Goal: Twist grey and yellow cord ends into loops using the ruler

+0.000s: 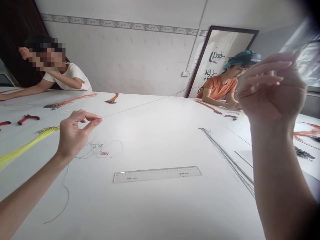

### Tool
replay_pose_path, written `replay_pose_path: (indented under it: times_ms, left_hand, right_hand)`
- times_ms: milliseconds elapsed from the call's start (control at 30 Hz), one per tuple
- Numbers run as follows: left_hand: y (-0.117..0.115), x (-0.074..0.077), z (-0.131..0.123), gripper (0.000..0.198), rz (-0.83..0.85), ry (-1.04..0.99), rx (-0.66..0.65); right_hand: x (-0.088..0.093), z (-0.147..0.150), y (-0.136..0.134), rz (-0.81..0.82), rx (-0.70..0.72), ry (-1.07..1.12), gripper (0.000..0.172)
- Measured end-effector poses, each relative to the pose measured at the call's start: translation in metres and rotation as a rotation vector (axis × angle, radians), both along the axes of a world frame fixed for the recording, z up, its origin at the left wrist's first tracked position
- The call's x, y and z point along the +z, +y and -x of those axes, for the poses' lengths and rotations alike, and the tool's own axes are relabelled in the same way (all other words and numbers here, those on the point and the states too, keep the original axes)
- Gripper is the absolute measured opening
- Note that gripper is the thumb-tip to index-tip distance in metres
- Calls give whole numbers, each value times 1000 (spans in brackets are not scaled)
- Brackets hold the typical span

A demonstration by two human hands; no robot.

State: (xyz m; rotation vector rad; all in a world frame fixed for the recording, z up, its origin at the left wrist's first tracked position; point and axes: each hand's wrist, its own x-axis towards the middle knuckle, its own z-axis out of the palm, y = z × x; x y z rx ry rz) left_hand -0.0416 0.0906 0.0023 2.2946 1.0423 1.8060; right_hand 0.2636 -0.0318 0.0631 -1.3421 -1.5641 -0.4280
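My left hand (75, 133) pinches a thin grey thread (140, 105) between thumb and forefinger, low over the white table (160, 206). The thread runs taut up to the right toward my right hand (270, 86), which is raised high with its fingers curled together; the thread seems to end at those fingers. Loose loops of the same thread (105, 148) lie on the table under my left hand, with a small pink piece (104, 153) among them, and a tail trails toward the near edge. A clear ruler (157, 174) lies flat in front of me.
A bundle of grey wires (230, 160) lies to the right and yellow cords (22, 148) to the left. Red-handled pliers (28, 118) and orange cord bundles (72, 100) sit further off. Two other people sit at the far left (67, 78) and far right (220, 88).
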Motion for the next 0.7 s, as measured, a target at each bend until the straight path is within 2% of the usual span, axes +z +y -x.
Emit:
replay_pose_path:
  times_ms: [33,133,200,233,300,400,467,500,567,633,700]
  left_hand:
    - [0,2,-3,11,3,-3,0]
    - [0,9,-14,9,53,-8,13]
    - [3,12,-21,5,84,-19,37]
    - [6,13,-23,4,105,-12,38]
    - [16,12,-23,1,146,8,32]
    - [34,7,-17,4,201,29,30]
    - [45,2,-13,5,206,7,48]
    - [48,-1,-12,5,206,-2,51]
    - [52,-6,-12,4,207,-11,51]
    - [52,-8,-15,3,212,-8,48]
    - [48,-7,-23,2,234,8,40]
  right_hand:
    - [-14,11,-5,-16,-53,-32,32]
    - [-52,36,-21,16,36,-44,10]
    - [-60,29,-28,35,139,19,8]
    - [-55,16,-29,36,190,73,11]
    - [-30,-26,-27,18,294,241,17]
    - [23,-107,-13,-56,500,656,29]
    - [47,-156,-2,-168,722,1000,38]
    - [53,-175,3,-192,785,1125,40]
    - [55,-204,8,-196,804,1252,43]
    - [51,-223,10,-164,787,1300,43]
    - [48,-237,9,-188,707,1368,47]
